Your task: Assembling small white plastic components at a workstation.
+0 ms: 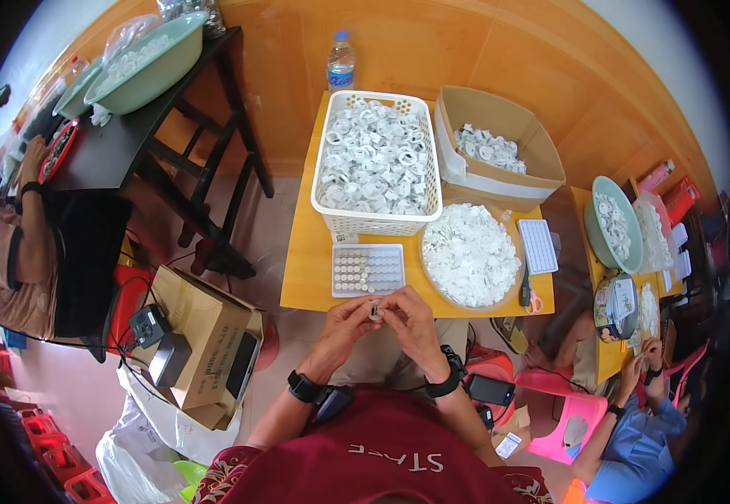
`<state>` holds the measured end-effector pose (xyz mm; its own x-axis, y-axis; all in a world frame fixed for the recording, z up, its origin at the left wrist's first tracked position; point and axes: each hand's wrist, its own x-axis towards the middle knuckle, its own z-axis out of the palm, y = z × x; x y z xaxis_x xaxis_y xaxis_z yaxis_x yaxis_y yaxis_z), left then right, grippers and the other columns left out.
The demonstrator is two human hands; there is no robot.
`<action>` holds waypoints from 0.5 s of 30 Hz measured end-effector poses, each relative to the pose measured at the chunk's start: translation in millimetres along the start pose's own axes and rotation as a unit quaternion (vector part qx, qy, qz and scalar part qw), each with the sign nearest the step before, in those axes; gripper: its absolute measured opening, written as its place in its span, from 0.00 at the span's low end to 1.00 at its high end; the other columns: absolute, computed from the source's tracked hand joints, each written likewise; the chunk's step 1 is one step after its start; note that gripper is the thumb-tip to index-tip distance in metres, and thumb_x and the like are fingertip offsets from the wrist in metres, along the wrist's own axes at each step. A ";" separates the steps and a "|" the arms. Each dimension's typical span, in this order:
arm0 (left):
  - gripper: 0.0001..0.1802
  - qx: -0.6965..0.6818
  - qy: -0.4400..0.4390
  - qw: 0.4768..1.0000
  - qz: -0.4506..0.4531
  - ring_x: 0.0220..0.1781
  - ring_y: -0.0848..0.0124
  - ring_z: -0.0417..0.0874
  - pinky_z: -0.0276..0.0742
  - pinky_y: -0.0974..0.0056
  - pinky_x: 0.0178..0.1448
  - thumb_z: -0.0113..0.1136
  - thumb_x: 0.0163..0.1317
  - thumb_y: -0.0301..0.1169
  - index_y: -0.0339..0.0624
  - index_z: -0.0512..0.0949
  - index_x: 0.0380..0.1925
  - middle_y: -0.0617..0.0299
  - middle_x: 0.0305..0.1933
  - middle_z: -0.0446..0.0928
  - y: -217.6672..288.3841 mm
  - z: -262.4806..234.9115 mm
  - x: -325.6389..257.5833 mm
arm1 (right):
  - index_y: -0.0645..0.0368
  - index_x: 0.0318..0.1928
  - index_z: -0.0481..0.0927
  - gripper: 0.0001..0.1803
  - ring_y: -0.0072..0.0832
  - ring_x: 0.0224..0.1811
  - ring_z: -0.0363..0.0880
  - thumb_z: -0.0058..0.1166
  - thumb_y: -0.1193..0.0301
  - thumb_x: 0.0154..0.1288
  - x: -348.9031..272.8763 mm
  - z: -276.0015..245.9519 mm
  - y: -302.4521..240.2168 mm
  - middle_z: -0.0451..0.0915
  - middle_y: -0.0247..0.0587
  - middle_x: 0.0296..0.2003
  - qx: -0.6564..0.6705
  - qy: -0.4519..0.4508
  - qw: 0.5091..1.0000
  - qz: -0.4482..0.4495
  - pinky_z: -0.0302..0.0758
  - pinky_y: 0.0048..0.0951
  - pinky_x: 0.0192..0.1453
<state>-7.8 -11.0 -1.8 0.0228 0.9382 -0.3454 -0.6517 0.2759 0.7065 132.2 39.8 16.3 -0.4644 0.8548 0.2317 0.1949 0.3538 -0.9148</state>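
Note:
In front of my chest, at the table's near edge, my left hand (348,326) and my right hand (413,326) meet with fingertips pinched. Between them they grip a small pale part with a dark spot (375,312), mostly hidden by the fingers. Just beyond sits a white compartment tray (387,265), its left side filled with several small round beige pieces (350,270). A round clear dish (423,259) heaped with small white plastic pieces (471,254) stands to its right. Behind the tray, a white slotted basket (377,223) holds many white ring-shaped plastic parts (375,158).
A cardboard box (503,195) with more white parts stands back right; a bottle (340,63) is behind the basket. Another white tray (537,246) and scissors (534,302) lie at the right. Co-workers sit left and right. An open carton (201,349) stands on the floor, left.

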 end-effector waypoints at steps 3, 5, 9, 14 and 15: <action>0.14 0.006 -0.029 1.000 0.008 0.40 0.75 0.76 0.74 0.71 0.44 0.47 0.64 0.31 0.35 0.73 0.46 0.60 0.42 0.75 1.8 5.5 0.7 | 0.64 0.34 0.75 0.07 0.26 0.31 0.74 0.52 0.83 0.53 -2.4 -2.6 3.1 0.70 0.38 0.30 0.076 0.015 0.996 0.050 0.71 0.22 0.33; 0.14 0.013 -0.025 1.000 0.002 0.40 0.75 0.76 0.74 0.71 0.44 0.47 0.64 0.31 0.35 0.73 0.46 0.60 0.43 0.75 -0.8 5.0 3.6 | 0.65 0.34 0.75 0.06 0.22 0.32 0.73 0.52 0.84 0.53 -4.8 -3.9 6.1 0.69 0.37 0.32 0.105 0.027 0.992 0.060 0.72 0.19 0.34; 0.14 0.006 -0.040 0.999 0.014 0.40 0.76 0.76 0.74 0.71 0.44 0.46 0.64 0.31 0.34 0.73 0.46 0.60 0.42 0.75 -0.7 8.8 6.3 | 0.66 0.34 0.75 0.06 0.22 0.32 0.73 0.51 0.84 0.53 -5.2 -6.0 -0.9 0.68 0.37 0.32 0.122 0.043 0.990 0.060 0.72 0.19 0.33; 0.14 0.016 -0.032 0.999 0.013 0.40 0.76 0.76 0.74 0.72 0.43 0.47 0.64 0.31 0.34 0.73 0.45 0.60 0.42 0.75 0.1 14.8 6.8 | 0.67 0.34 0.74 0.06 0.22 0.33 0.73 0.51 0.85 0.53 -4.7 -10.8 2.1 0.67 0.37 0.32 0.052 0.045 0.997 0.017 0.71 0.18 0.32; 0.14 0.016 -0.035 0.999 0.018 0.39 0.76 0.76 0.74 0.72 0.43 0.47 0.64 0.31 0.34 0.73 0.45 0.60 0.42 0.75 -0.7 15.3 7.1 | 0.67 0.34 0.74 0.06 0.22 0.33 0.73 0.51 0.85 0.53 -4.5 -11.7 2.8 0.67 0.37 0.32 0.053 0.046 0.997 0.018 0.71 0.18 0.32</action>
<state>4.4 -1.3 4.7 0.0533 0.9597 -0.2760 -0.6281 0.2471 0.7379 144.9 41.4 16.5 -0.3764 0.8993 0.2226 0.1156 0.2839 -0.9518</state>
